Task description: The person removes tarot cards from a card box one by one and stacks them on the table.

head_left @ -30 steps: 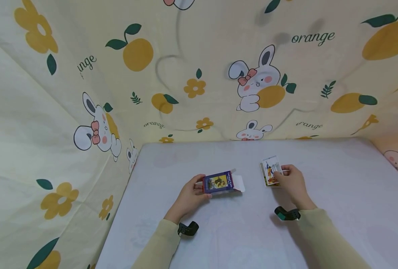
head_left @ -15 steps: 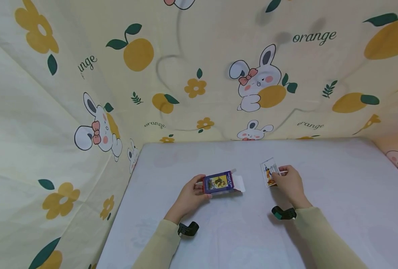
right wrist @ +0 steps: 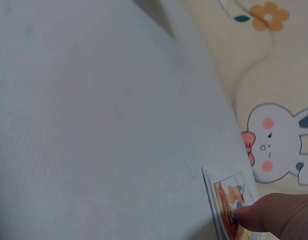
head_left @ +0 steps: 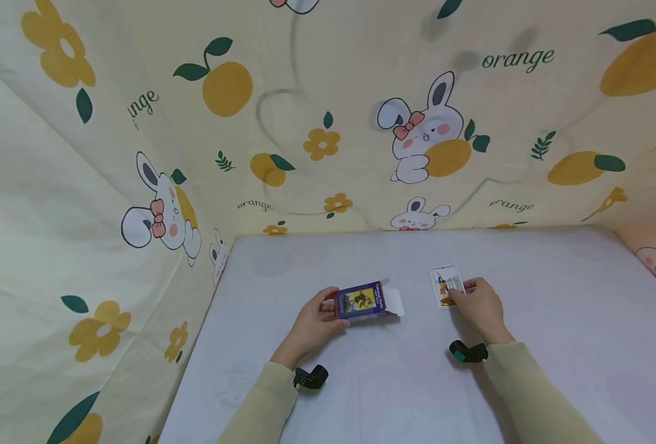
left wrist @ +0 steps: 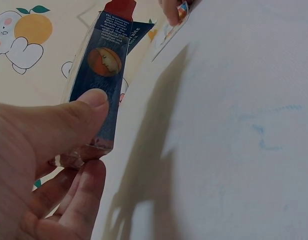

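My left hand (head_left: 311,327) grips a small dark blue card box (head_left: 360,300) by its closed end, thumb on one narrow side and fingers on the other. A yellow picture fills the box's front, and its white flap (head_left: 394,303) stands open toward the right. In the left wrist view, a round face picture and small print show on the side of the box (left wrist: 105,80). To the right, my right hand (head_left: 480,310) holds a small stack of picture cards (head_left: 443,279), its thumb pressed on the top face. Several card edges show along the stack (right wrist: 219,192) in the right wrist view.
A white-covered table (head_left: 383,382) lies under both hands. Behind it hangs a cream cloth (head_left: 356,92) printed with rabbits and oranges, and more of the cloth closes off the left side. Each wrist wears a small black camera (head_left: 310,377).
In the right hand, the cards have gone from spread apart to lined up, and they sit slightly lower in view. The left hand and the box stay where they were.
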Demonstrator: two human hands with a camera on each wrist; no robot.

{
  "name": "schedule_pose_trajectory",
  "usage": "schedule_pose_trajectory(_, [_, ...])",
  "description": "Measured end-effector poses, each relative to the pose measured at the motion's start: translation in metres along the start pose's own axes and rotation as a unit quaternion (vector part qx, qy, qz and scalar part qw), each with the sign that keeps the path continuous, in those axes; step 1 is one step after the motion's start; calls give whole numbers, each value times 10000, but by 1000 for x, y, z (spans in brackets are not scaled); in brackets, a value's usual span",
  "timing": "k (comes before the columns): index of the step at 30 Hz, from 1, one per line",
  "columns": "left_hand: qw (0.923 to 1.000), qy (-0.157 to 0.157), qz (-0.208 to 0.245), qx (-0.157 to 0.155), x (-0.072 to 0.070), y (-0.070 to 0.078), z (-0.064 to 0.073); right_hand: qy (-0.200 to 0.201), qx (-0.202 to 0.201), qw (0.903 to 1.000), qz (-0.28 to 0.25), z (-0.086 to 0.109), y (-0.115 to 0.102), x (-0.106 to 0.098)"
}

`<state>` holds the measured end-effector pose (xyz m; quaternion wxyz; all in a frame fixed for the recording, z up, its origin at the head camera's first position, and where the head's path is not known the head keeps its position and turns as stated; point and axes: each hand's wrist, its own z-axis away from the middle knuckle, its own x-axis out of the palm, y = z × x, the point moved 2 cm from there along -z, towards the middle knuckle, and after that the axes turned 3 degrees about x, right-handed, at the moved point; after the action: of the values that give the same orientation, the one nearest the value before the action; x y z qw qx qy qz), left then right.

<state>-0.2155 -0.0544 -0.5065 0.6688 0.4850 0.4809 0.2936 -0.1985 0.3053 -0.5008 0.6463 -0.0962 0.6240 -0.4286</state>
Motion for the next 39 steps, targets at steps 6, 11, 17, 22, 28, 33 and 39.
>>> schedule_pose_trajectory(6, [10000, -13, 0, 38, 2, 0, 0, 4, 13, 10000, 66, -5, 3, 2])
schedule_pose_trajectory(11, [9999, -50, 96, 33, 5, 0, 1, -5, 95, 9999, 109, -7, 4, 1])
schedule_pose_trajectory(17, [10000, -20, 83, 1, 6, 1, 2, -46, 144, 9998, 94, -6, 4, 1])
schedule_pose_trajectory(22, [10000, -29, 74, 32, 6, 1, 2, 44, 170, 9998, 70, -4, 3, 1])
schedule_pose_trajectory(28, [10000, -6, 46, -5, 5, 3, 3, -434, 372, 9977, -374, -3, 1, -2])
schedule_pose_trajectory(33, [10000, -15, -58, 24, 4, 5, 1, -556, 451, 9940, -829, -1, -1, -9])
schedule_pose_trajectory(39, [10000, -43, -54, 18, 4, 6, -1, -478, 132, 9929, -1083, 8, -12, -7])
